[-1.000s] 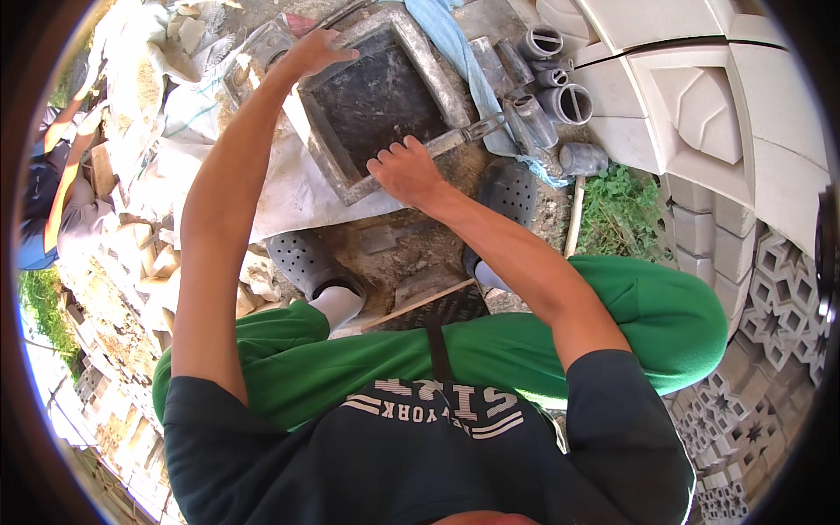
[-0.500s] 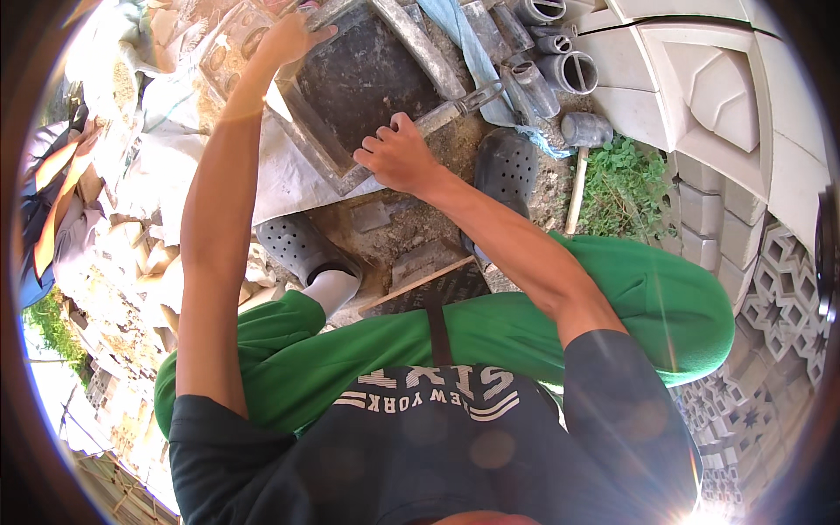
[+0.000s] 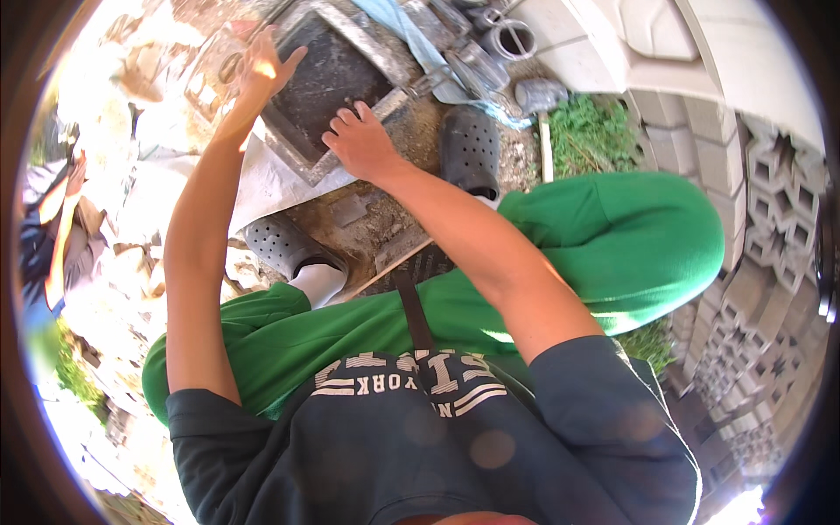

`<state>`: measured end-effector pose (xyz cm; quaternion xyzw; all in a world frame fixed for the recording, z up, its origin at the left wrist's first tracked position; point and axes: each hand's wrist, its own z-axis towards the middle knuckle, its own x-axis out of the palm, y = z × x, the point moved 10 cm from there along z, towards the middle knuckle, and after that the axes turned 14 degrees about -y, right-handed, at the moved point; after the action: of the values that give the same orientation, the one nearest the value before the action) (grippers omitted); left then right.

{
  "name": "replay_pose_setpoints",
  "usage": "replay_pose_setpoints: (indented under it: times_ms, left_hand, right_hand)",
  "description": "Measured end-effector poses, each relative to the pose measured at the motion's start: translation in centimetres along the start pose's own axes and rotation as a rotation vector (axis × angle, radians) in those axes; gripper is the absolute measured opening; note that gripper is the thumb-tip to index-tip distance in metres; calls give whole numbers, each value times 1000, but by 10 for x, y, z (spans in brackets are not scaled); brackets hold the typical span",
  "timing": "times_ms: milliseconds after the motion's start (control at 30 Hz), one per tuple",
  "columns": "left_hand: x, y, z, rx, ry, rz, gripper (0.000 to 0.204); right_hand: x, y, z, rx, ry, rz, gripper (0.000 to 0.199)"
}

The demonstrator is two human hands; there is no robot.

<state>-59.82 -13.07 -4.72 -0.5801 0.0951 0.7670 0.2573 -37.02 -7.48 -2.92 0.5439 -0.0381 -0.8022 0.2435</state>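
Both hands have slid toward the picture's upper left since the earlier frame, and the mould with them. From the head camera, the left hand [image 3: 262,66] is raised over the far left corner of the square grey mould [image 3: 328,74], fingers spread and grasping nothing. The right hand [image 3: 359,140] rests on the mould's near rim, fingers curled over the edge, gripping it. The mould, filled with dark wet mix, lies on a pale sheet [image 3: 262,179] on the ground ahead of the knees. Two dark perforated clogs [image 3: 468,149] stand just below it, above the green trousers [image 3: 612,236]. Grey pipes [image 3: 507,39] lie beyond, and patterned blocks [image 3: 770,201] are stacked on the right.
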Motion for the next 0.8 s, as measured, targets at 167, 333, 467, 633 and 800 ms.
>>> replay_pose_setpoints:
  times_ms: [167,333,467,633,800]
  left_hand:
    - [-25,-95,-10,175,-337,-53,76]
    - [-38,-199,-14,456,-221,-266,46]
    - [-13,-222,-27,548,3,-129,35]
    - [-4,-225,-27,481,73,-118,45]
    - [2,-233,-21,516,67,-230,46]
  right_hand:
    - [-42,-16,-30,474,-404,40,43]
    - [-53,-42,-88,1101,-787,305,61]
    - [-17,-73,-93,1584,-699,714,64]
    - [9,-92,-83,1737,-339,659,50]
    - [10,-97,-79,1678,-418,661,47]
